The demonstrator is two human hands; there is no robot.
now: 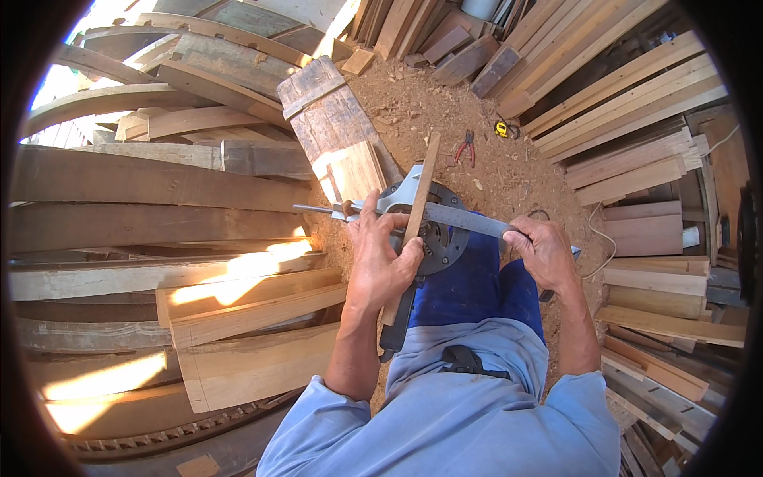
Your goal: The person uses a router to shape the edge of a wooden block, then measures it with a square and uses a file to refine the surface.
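My left hand [381, 258] grips a thin wooden strip [420, 191] that runs up and away from me, pressed against a power tool [435, 238] with a round dark body and a grey metal base. My right hand [544, 253] holds the end of a flat metal ruler [465, 220] laid across the tool and the strip. A thin metal rod [318, 210] sticks out to the left of the tool. The tool sits above my knees in blue trousers.
Stacks of planks and curved boards [159, 191] fill the left side. More boards [636, 119] are piled at the right and back. Red pliers [466, 148] and a yellow tape measure [501, 128] lie on the sawdust ground [413, 103].
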